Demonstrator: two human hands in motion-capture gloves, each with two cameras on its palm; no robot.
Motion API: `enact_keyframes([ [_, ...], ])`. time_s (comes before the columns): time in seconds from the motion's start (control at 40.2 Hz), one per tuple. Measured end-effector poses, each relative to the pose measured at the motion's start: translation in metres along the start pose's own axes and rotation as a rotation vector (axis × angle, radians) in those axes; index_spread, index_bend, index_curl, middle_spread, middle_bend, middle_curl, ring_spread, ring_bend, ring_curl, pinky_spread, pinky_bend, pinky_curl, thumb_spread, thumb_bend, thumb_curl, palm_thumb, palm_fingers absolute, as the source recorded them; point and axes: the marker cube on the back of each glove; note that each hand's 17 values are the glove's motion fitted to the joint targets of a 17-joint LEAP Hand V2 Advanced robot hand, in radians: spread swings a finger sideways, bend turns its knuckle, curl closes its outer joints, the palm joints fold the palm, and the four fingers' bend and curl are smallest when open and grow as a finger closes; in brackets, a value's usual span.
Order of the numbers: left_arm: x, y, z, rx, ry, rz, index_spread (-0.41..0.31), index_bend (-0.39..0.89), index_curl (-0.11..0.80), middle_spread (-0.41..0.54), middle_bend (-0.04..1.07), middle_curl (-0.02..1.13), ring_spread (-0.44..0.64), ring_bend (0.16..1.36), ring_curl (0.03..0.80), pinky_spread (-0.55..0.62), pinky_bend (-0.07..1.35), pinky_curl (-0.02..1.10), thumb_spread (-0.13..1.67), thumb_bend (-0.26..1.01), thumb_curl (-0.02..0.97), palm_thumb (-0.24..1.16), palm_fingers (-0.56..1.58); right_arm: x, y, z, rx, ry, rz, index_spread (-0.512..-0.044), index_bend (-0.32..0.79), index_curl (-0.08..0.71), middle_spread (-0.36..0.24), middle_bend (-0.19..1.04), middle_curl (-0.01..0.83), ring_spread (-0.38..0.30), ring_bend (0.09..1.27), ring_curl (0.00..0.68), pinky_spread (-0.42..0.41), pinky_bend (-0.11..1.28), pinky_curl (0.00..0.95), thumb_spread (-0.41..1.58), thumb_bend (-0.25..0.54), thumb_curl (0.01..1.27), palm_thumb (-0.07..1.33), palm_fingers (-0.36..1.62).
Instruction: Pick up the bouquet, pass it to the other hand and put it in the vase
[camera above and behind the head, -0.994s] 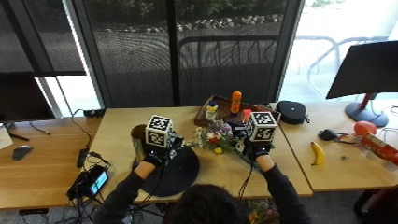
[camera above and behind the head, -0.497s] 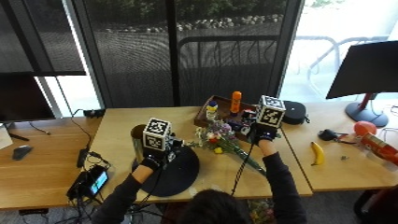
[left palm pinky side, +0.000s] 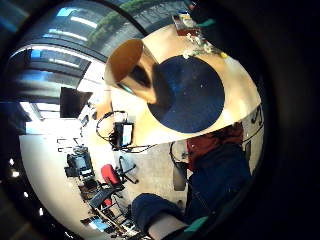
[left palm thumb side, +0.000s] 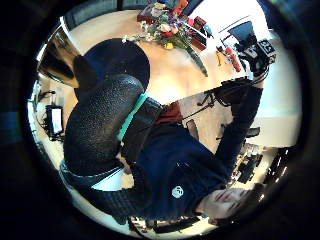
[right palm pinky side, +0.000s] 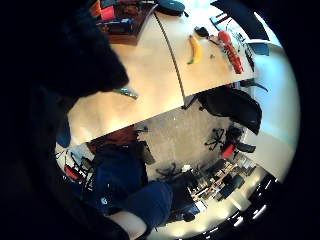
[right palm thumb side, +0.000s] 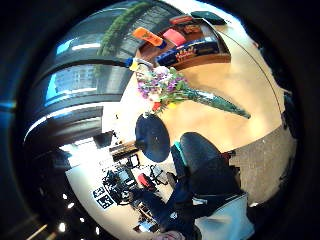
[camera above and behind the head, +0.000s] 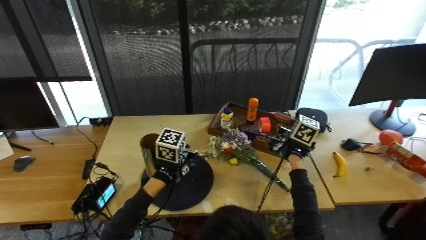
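Observation:
The bouquet (camera above and behind the head: 238, 150) of mixed flowers lies flat on the wooden table (camera above and behind the head: 126, 130), its wrapped green stems pointing toward the front edge. No hand touches it. A tall brown vase (camera above and behind the head: 148, 149) stands upright at the back left rim of a round black mat (camera above and behind the head: 190, 187). My left hand (camera above and behind the head: 164, 174) hovers over that mat just right of the vase, holding nothing. My right hand (camera above and behind the head: 293, 149) is raised to the right of the bouquet, apart from it and empty. The vase (left palm pinky side: 131, 64) fills part of the left palm view, and the bouquet (right palm thumb side: 172, 90) shows in the right palm view.
A wooden tray (camera above and behind the head: 219, 126) with an orange bottle (camera above and behind the head: 252, 109) and other bottles stands behind the bouquet. A black case (camera above and behind the head: 318, 116), a banana (camera above and behind the head: 339, 164) and a red ball (camera above and behind the head: 390, 137) lie to the right. A small screen device (camera above and behind the head: 98, 195) with cables sits at the left front.
My right hand has lifted away from the bouquet and moved right and back; the bouquet stays on the table. The left hand has barely shifted beside the vase.

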Motion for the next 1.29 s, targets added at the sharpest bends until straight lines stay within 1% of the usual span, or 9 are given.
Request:
enact_keyframes([
  [0.075, 0.001, -0.001, 0.002, -0.005, 0.001, 0.006, -0.035, 0.14, 0.281, 0.139, 0.18, 0.33, 0.24, 0.52, 0.276, 0.24, 0.43, 0.34, 1.21, -0.02, 0.232, 0.16, 0.27, 0.008, -0.023, 0.012, 0.000, -0.006, 0.004, -0.191, 0.07, 0.135, -0.086, 0.32, 0.413, -0.144, 0.62, 0.377, 0.040, 0.62, 0.372, 1.12, 0.017, 0.30, 0.54, 0.63],
  [0.174, 0.002, -0.003, 0.004, -0.006, -0.005, 0.011, -0.035, 0.14, 0.285, 0.140, 0.18, 0.34, 0.24, 0.52, 0.279, 0.25, 0.43, 0.34, 1.21, -0.02, 0.236, 0.15, 0.27, 0.019, -0.017, 0.038, -0.277, -0.023, 0.172, -0.194, 0.08, 0.138, -0.093, 0.31, 0.418, -0.155, 0.62, 0.382, 0.041, 0.62, 0.372, 1.09, 0.012, 0.32, 0.58, 0.61],
  [0.298, 0.003, -0.004, 0.008, -0.013, 0.000, 0.012, -0.039, 0.14, 0.289, 0.140, 0.19, 0.34, 0.24, 0.52, 0.282, 0.24, 0.42, 0.35, 1.21, -0.02, 0.240, 0.15, 0.27, 0.024, -0.083, 0.052, 0.145, -0.039, -0.052, -0.195, 0.08, 0.142, -0.098, 0.31, 0.429, -0.163, 0.61, 0.386, 0.039, 0.62, 0.369, 1.07, 0.000, 0.34, 0.63, 0.60],
  [0.472, 0.000, -0.003, 0.012, -0.034, -0.012, 0.002, -0.042, 0.14, 0.293, 0.140, 0.19, 0.35, 0.24, 0.52, 0.286, 0.24, 0.42, 0.35, 1.21, -0.02, 0.244, 0.15, 0.27, 0.039, -0.147, 0.100, 0.075, -0.061, 0.005, -0.192, 0.08, 0.145, -0.098, 0.30, 0.440, -0.166, 0.60, 0.394, 0.048, 0.63, 0.371, 1.03, -0.021, 0.35, 0.65, 0.58],
  [0.572, -0.001, -0.001, 0.009, -0.043, -0.019, 0.005, -0.042, 0.14, 0.295, 0.140, 0.19, 0.35, 0.24, 0.52, 0.288, 0.24, 0.42, 0.35, 1.21, -0.02, 0.246, 0.15, 0.26, 0.042, -0.146, 0.127, -0.082, -0.058, 0.082, -0.194, 0.08, 0.146, -0.101, 0.31, 0.450, -0.167, 0.60, 0.394, 0.050, 0.63, 0.369, 1.00, -0.020, 0.35, 0.66, 0.58],
  [0.721, -0.006, 0.002, 0.011, -0.027, 0.000, 0.003, -0.043, 0.14, 0.297, 0.134, 0.18, 0.35, 0.24, 0.52, 0.290, 0.24, 0.42, 0.35, 1.21, -0.02, 0.248, 0.15, 0.26, 0.036, -0.138, 0.142, 0.252, 0.018, 0.115, -0.204, 0.10, 0.157, -0.116, 0.33, 0.463, -0.170, 0.58, 0.394, 0.051, 0.60, 0.360, 0.98, -0.017, 0.36, 0.70, 0.62],
  [0.895, -0.010, 0.006, 0.015, -0.052, 0.004, 0.001, -0.043, 0.14, 0.298, 0.132, 0.19, 0.36, 0.24, 0.52, 0.293, 0.24, 0.42, 0.36, 1.21, -0.02, 0.251, 0.15, 0.26, 0.023, -0.133, 0.152, 0.296, 0.115, 0.180, -0.241, 0.16, 0.203, -0.142, 0.36, 0.476, -0.202, 0.55, 0.390, 0.011, 0.51, 0.338, 0.96, 0.006, 0.39, 0.80, 0.69],
  [1.094, -0.014, 0.006, 0.022, -0.072, -0.016, -0.012, -0.043, 0.14, 0.299, 0.131, 0.19, 0.36, 0.24, 0.52, 0.295, 0.24, 0.42, 0.36, 1.21, -0.01, 0.252, 0.15, 0.26, 0.010, -0.137, 0.151, 0.297, 0.042, 0.169, -0.263, 0.34, 0.310, -0.200, 0.38, 0.498, -0.252, 0.54, 0.398, -0.084, 0.30, 0.289, 0.99, 0.083, 0.42, 1.00, 1.08],
  [1.292, -0.015, 0.001, 0.028, -0.131, -0.067, -0.032, -0.043, 0.14, 0.300, 0.131, 0.18, 0.36, 0.24, 0.52, 0.297, 0.24, 0.41, 0.36, 1.22, -0.01, 0.256, 0.16, 0.26, 0.012, -0.138, 0.155, 0.266, 0.002, 0.209, -0.253, 0.26, 0.369, -0.208, 0.44, 0.532, -0.240, 0.57, 0.444, -0.184, 0.29, 0.322, 1.07, 0.090, 0.44, 1.06, 1.23],
])
